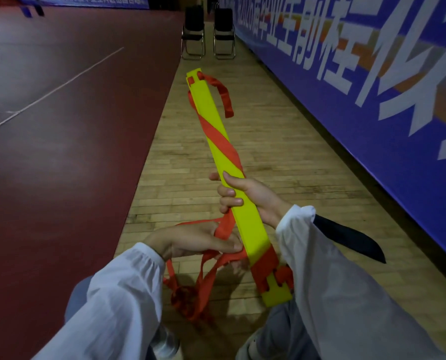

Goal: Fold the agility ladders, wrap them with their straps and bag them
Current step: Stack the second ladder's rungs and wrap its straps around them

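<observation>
Right hand [245, 193] wrapped round folded ladder [253, 224] mid-length; left hand [190, 241] pinching strap [223, 226] beside ladder; mid-wrap, seemingly; calls for next taut turn.

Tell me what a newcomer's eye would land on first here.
The bright yellow ladder bundle, slanting up the middle of the view with an orange strap spiralled round it, stands out first. The right hand grips it mid-length, while the left hand, lower left, holds the loose strap, which trails down to the wooden floor. A big blue banner runs along the right wall.
</observation>
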`<state>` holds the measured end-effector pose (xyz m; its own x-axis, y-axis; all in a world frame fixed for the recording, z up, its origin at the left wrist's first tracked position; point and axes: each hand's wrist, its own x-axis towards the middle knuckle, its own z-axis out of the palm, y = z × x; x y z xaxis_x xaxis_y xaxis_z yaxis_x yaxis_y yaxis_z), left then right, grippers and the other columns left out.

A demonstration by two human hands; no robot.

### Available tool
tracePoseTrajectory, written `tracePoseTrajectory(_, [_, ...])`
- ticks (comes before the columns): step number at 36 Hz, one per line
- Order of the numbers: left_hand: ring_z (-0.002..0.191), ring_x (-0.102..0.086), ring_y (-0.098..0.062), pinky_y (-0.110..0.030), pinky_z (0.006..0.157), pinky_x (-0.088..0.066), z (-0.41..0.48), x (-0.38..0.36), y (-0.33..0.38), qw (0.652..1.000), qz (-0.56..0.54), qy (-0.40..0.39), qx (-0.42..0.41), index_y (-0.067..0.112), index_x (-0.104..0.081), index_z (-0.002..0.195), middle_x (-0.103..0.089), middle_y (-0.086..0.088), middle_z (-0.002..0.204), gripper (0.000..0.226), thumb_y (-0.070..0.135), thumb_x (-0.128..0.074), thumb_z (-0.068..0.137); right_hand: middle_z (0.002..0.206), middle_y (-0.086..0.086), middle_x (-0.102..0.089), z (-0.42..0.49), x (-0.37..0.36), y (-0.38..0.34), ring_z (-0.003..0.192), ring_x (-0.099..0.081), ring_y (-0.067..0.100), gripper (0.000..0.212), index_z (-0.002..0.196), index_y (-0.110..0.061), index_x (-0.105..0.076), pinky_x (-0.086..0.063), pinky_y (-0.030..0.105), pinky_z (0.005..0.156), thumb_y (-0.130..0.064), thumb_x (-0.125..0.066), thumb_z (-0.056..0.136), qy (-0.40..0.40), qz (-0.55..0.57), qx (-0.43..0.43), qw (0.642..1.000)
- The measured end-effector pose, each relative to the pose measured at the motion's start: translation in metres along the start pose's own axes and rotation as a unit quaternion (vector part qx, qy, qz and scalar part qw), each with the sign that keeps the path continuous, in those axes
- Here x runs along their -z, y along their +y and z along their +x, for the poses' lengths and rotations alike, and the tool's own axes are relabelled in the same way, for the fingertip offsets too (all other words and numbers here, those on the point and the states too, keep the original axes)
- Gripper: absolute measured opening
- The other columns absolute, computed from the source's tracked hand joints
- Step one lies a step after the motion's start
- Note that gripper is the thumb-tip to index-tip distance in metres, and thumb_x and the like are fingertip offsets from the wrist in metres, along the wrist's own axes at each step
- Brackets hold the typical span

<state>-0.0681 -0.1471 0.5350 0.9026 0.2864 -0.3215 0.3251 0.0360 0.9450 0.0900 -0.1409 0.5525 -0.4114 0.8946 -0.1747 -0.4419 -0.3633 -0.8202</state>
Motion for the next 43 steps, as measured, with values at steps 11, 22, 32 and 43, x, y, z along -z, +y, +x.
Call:
tracePoseTrajectory(11, [0.064, -0.063, -0.014, -0.023, 0.066, -0.05, 0.002, 0.011, -0.014, 0.981, -0.164, 0.098, 0.017, 0.007, -0.045, 0.099, -0.068, -0.009, 0.076, 0.002, 0.009, -0.046, 0.098, 0.054, -0.005, -0.037, -0.001, 0.012, -0.003, 0.036, -0.032, 0.004, 0.02, 0.108, -0.01, -0.055, -0.046, 0.025, 0.051, -0.022, -0.041, 0.102, 0.07, -0.048, 0.046, 0.995])
tracePoseTrajectory(22, [0.068, -0.053, -0.011, -0.024, 0.077, -0.042, 0.002, 0.021, -0.012, 0.995, -0.027, 0.085, -0.042, -0.011, -0.062, 0.088, -0.06, -0.008, 0.073, 0.021, 0.01, -0.062, 0.085, 0.055, -0.005, -0.039, -0.001, 0.009, -0.003, 0.036, -0.034, 0.004, 0.021, 0.11, -0.009, -0.054, -0.047, 0.025, 0.052, -0.023, -0.041, 0.101, 0.063, -0.029, 0.039, 0.997])
tracePoseTrajectory(32, [0.045, -0.041, 0.0, -0.012, 0.05, -0.033, 0.003, 0.02, -0.005, 0.999, 0.002, 0.04, 0.022, 0.017, -0.065, 0.058, -0.05, 0.005, 0.053, 0.033, 0.007, -0.064, 0.089, 0.055, -0.005, -0.038, 0.0, 0.002, -0.002, 0.037, -0.034, 0.004, 0.019, 0.11, -0.011, -0.054, -0.045, 0.024, 0.051, -0.022, -0.041, 0.102, 0.083, -0.065, 0.052, 0.993])
tracePoseTrajectory(43, [0.079, -0.07, -0.024, -0.034, 0.084, -0.051, 0.002, 0.005, -0.002, 0.996, -0.093, 0.005, 0.003, 0.004, -0.06, 0.103, -0.072, -0.015, 0.083, 0.019, 0.008, -0.049, 0.087, 0.056, -0.003, -0.036, 0.001, -0.001, -0.006, 0.035, -0.033, 0.004, 0.021, 0.118, -0.005, -0.051, -0.044, 0.022, 0.046, -0.017, -0.042, 0.102, 0.148, -0.144, 0.097, 0.974])
